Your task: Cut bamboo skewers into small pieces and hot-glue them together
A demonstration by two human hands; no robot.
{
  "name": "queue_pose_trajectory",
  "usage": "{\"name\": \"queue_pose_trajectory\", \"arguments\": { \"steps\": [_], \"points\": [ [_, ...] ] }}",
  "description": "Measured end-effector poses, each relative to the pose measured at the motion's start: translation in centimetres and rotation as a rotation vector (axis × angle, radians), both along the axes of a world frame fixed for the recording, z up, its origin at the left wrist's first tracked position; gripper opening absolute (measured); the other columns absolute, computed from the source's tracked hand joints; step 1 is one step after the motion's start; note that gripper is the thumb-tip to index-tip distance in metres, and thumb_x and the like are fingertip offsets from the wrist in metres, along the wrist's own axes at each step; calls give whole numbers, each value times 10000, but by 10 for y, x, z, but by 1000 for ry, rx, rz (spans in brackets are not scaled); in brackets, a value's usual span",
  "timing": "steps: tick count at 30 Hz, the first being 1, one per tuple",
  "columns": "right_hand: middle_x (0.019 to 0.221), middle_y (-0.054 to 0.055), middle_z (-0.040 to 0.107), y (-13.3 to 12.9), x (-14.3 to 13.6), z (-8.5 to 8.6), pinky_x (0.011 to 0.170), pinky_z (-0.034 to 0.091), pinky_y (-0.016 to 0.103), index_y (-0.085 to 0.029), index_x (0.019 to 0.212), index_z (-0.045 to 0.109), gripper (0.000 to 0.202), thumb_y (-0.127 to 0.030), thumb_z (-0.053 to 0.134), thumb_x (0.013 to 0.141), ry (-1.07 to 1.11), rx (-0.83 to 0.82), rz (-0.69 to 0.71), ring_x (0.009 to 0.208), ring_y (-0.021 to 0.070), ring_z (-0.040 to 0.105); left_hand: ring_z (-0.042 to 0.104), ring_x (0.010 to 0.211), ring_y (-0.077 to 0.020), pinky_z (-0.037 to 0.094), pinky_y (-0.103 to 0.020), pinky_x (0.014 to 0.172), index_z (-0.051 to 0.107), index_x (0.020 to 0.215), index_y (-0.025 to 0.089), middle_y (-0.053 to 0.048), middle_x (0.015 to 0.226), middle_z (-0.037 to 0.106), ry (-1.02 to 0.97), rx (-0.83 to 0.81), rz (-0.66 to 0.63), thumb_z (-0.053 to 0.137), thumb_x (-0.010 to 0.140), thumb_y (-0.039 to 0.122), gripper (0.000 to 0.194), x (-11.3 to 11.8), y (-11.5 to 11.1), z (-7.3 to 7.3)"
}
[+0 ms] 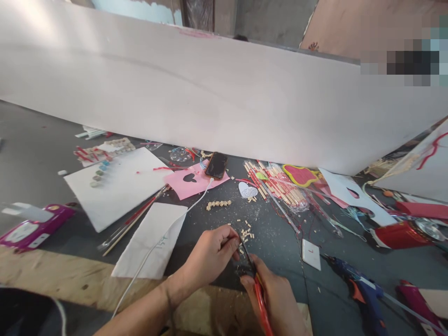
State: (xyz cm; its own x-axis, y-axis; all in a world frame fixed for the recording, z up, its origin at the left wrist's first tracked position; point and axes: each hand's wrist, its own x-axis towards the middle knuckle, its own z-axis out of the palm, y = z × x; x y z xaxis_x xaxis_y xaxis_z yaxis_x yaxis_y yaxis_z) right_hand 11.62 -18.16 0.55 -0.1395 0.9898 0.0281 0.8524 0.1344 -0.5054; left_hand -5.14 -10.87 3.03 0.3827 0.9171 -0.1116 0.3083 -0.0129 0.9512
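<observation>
Low in the middle of the view, my left hand point(213, 252) is closed in a pinch; what sits between its fingertips is too small to make out. My right hand point(275, 291) is wrapped round a cutting tool with red handles point(261, 303), whose dark tip reaches up to my left fingertips. Small cut wooden pieces point(248, 231) lie scattered on the dark table just beyond my hands. Farther back is a short row of joined beige pieces point(219, 204), and a white heart cutout point(248, 190) lies right of it.
A phone point(216, 165) with a white cable rests on pink paper point(182, 184). Bundled sticks point(280, 184) lie behind. At right are a blue glue gun point(364, 289), a white square point(311, 255) and a red can point(402, 234). White sheets point(119, 191) and a purple power strip point(38, 228) occupy the left.
</observation>
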Motion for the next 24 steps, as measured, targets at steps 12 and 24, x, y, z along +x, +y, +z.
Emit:
{"name": "queue_pose_trajectory", "arguments": {
  "steps": [12, 24],
  "points": [
    [978, 57, 699, 0, 3, 5, 666, 504, 225, -225, 1237, 480, 421, -346, 491, 834, 101, -83, -43, 836, 189, 672, 552, 593, -114, 364, -194, 542, 605, 726, 183, 22, 642, 629, 83, 138, 18, 440, 833, 174, 197, -2, 0, 6],
    [1189, 105, 620, -2, -2, 5, 804, 510, 351, -199, 1339, 402, 567, -239, 510, 784, -188, -165, -34, 1040, 258, 608, 586, 593, -144, 430, -230, 585, 569, 728, 143, -16, 619, 623, -239, -101, -39, 477, 816, 216, 146, -2, 0, 3]
  ]
}}
